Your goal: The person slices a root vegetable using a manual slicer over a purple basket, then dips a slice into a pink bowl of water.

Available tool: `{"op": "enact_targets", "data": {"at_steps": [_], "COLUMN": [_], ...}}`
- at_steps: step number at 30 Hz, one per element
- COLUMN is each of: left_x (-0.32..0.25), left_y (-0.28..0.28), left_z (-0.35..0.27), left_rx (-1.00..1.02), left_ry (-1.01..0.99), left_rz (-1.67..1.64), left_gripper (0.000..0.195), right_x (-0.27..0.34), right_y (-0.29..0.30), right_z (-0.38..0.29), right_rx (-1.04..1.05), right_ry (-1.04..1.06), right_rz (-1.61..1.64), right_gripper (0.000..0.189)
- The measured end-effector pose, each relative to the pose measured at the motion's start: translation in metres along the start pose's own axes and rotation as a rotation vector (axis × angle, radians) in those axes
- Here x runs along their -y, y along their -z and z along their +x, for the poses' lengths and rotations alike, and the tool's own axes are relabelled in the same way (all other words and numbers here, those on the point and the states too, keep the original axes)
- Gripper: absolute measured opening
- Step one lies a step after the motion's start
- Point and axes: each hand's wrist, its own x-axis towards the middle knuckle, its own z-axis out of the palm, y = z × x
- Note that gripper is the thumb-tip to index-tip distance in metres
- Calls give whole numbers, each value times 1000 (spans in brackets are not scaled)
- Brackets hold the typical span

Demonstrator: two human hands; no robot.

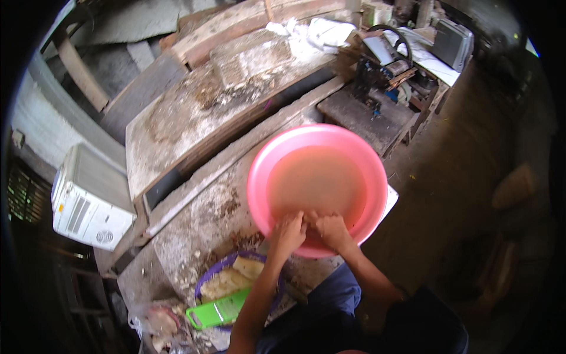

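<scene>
A wide pink plastic basin (261, 177) sits on the worn ledge in front of me, holding cloudy brownish water (316, 181). My left hand (289, 232) and my right hand (329, 228) are together over its near side, fingertips close to each other at the water's surface. Whether anything is between the fingers cannot be made out. Left of my left forearm is a purple basin (200, 281) with pale peeled pieces (227, 283) that look like root vegetable. A green plastic grater or slicer (221, 309) lies across it, partly hidden by the forearm.
A clear plastic bag (152, 329) lies at the lower left. A white boxy appliance (93, 212) stands further left. Behind the pink basin runs a dusty bench (163, 119) bearing a rough block (252, 62). A dark machine (376, 79) sits on a stand at the upper right.
</scene>
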Motion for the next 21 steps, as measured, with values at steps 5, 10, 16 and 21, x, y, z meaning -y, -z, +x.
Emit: {"op": "enact_targets", "data": {"at_steps": [5, 10, 16, 21], "left_x": [7, 0, 1, -6], "left_y": [0, -4, -25, -22], "left_z": [-3, 10, 12, 17], "left_rx": [105, 9, -191, -164], "left_ry": [27, -126, -220, -243], "left_rz": [20, 158, 292, 178], "left_gripper": [33, 10, 10, 11], "right_x": [7, 5, 4, -2], "right_y": [-4, -2, 9, 9], "right_z": [0, -4, -2, -9], "right_rx": [69, 51, 186, -83], "right_ry": [18, -57, -110, -38], "right_rz": [-40, -106, -166, 21], "right_gripper": [36, 31, 21, 23]}}
